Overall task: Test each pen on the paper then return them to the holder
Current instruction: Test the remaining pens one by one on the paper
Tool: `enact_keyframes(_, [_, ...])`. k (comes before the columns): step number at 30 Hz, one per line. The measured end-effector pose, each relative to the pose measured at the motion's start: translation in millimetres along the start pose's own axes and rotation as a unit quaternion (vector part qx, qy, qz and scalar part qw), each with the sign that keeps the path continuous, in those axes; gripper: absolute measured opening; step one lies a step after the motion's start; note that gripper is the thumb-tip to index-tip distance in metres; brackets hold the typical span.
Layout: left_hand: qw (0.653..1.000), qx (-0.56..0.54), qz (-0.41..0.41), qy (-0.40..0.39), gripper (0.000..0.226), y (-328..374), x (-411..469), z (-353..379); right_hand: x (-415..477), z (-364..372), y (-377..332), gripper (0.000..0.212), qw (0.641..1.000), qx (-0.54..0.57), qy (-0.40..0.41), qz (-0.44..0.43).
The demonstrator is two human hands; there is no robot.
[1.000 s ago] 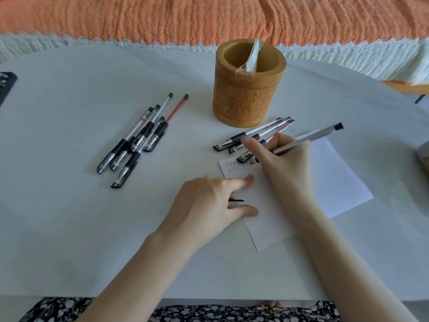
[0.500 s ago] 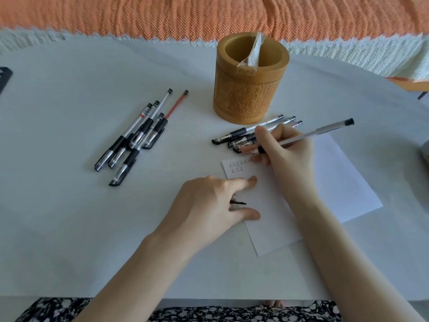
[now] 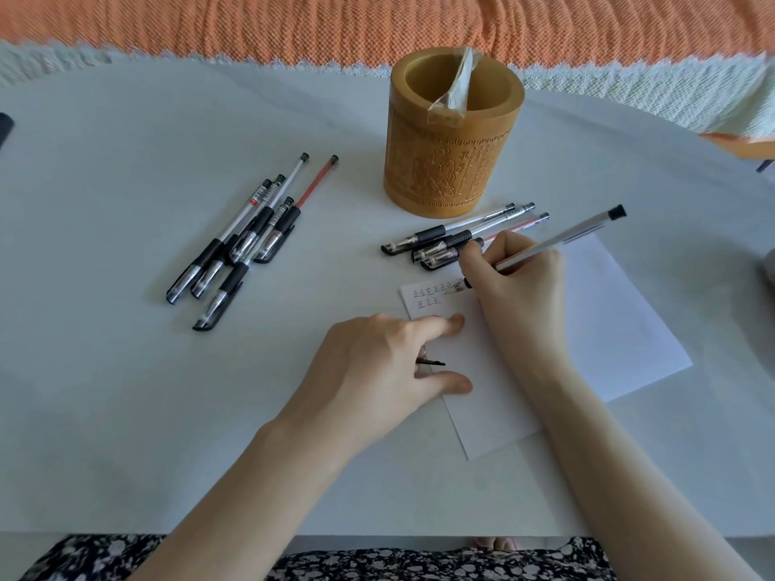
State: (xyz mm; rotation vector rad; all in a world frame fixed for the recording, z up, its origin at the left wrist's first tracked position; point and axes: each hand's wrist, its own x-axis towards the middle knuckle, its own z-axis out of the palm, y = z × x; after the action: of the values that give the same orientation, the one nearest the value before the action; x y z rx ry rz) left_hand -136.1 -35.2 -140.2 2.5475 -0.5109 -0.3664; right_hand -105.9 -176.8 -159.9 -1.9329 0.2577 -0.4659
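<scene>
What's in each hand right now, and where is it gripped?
Right hand grips a pen low on the barrel, near the tip. Left hand presses the paper flat; a small black thing between its fingers is unclear.

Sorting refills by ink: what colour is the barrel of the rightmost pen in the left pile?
Red barrel, black cap; head view shows it.

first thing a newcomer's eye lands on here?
Likely the right hand at centre, holding a pen with its tip on the top left corner of the paper, beside rows of small marks. Next, the carved bamboo holder behind it, then capped pens in two piles: five left, three before the holder.
</scene>
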Motion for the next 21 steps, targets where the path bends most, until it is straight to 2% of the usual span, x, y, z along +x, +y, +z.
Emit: enact_keyframes(21, [1.000, -0.003, -0.006, 0.004, 0.056, 0.6, -0.1, 0.5, 0.3, 1.7, 1.0, 0.040, 1.000, -0.009, -0.009, -0.017])
